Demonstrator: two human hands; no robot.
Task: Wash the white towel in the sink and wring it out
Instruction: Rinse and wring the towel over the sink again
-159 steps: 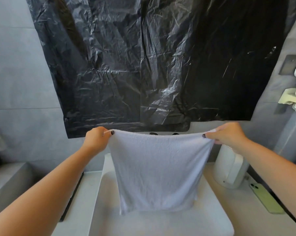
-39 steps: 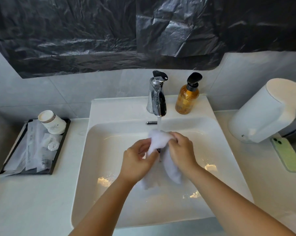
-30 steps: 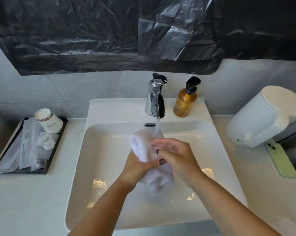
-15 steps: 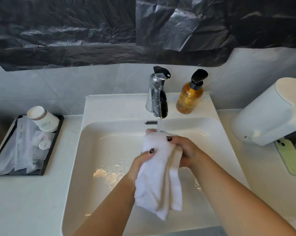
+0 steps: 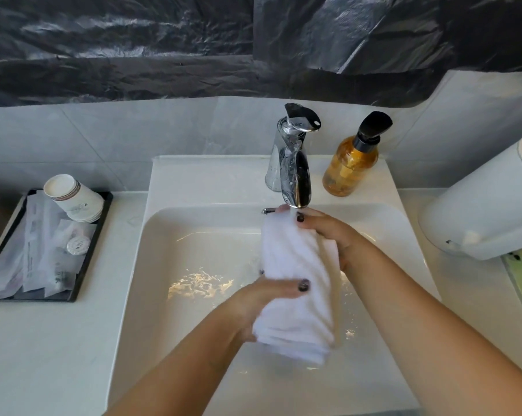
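I saw the towel (image 5: 295, 283) bunched into a long roll over the sink (image 5: 151, 265), its top end right under the tap (image 5: 295, 178). The right hand (image 5: 331, 235) gripped the upper part, fingers curled round it, one dark nail showing on top. The left hand (image 5: 262, 304) held the lower half, thumb laid across the front and the other fingers hidden behind the cloth. The towel's bottom end hung free just above the basin floor, where water glinted. A soap bottle (image 5: 349, 166) stood beside the tap on the right. On the left counter lay a tray (image 5: 82, 265) with a cup (image 5: 73, 196) and packets.
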